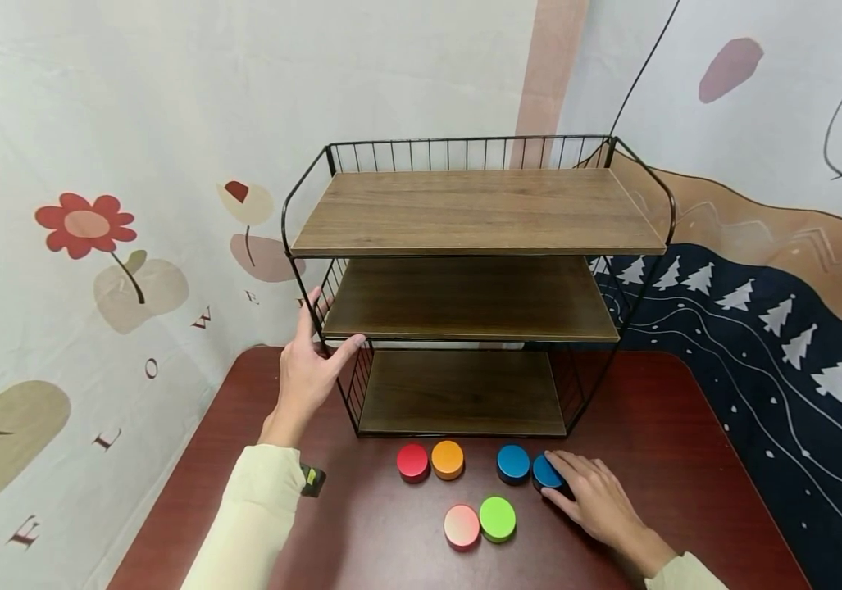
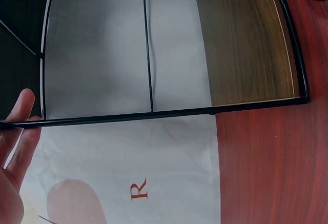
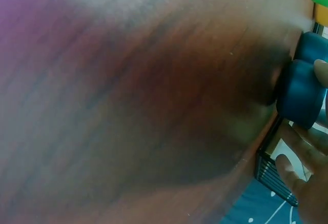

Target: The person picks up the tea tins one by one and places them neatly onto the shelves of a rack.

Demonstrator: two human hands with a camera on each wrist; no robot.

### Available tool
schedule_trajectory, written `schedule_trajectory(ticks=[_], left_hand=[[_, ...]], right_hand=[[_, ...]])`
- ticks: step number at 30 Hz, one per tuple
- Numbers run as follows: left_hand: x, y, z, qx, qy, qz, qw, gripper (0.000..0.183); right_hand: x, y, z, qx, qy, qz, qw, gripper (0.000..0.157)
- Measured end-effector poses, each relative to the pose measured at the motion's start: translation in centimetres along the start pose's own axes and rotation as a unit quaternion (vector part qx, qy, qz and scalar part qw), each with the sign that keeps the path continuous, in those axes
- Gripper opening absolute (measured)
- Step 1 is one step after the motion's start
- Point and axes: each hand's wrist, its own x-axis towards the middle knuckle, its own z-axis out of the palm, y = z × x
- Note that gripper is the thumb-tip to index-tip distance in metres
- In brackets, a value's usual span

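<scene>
A three-tier rack (image 1: 480,213) with wood-look boards and a black wire frame stands on the table. My left hand (image 1: 302,373) holds its left side post, the thumb by the middle board's front corner. In the left wrist view, fingers (image 2: 26,144) meet the black rod (image 2: 179,112). My right hand (image 1: 601,500) grips a blue round puck-like piece (image 1: 544,473) between thumb and fingers, partly covering it. Just left of that lies another blue piece (image 1: 512,463). A red piece (image 1: 412,461) and an orange piece (image 1: 448,459) sit side by side before the rack.
Nearer the front, a pink round piece (image 1: 461,524) sits beside a green one (image 1: 498,518). A small black and yellow-green object (image 1: 313,480) is partly hidden by the left sleeve. Printed cloth (image 1: 170,98) hangs behind and beside the dark red table (image 1: 657,426).
</scene>
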Motion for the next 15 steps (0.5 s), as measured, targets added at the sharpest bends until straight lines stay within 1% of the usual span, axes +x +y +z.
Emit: schedule_trajectory(ticks=[5,15], left_hand=[[0.0,0.0,0.0,0.005,0.003,0.0,1.0,0.088],[-0.1,0.3,0.0,0.007,0.002,-0.003,1.0,0.088]], right_hand=[[0.8,-0.1,-1.4,-0.009,-0.005,-0.014,1.0,0.057],[3.1,-0.1,-4.9,-0.02,0.042,-0.078,0.996,0.06]])
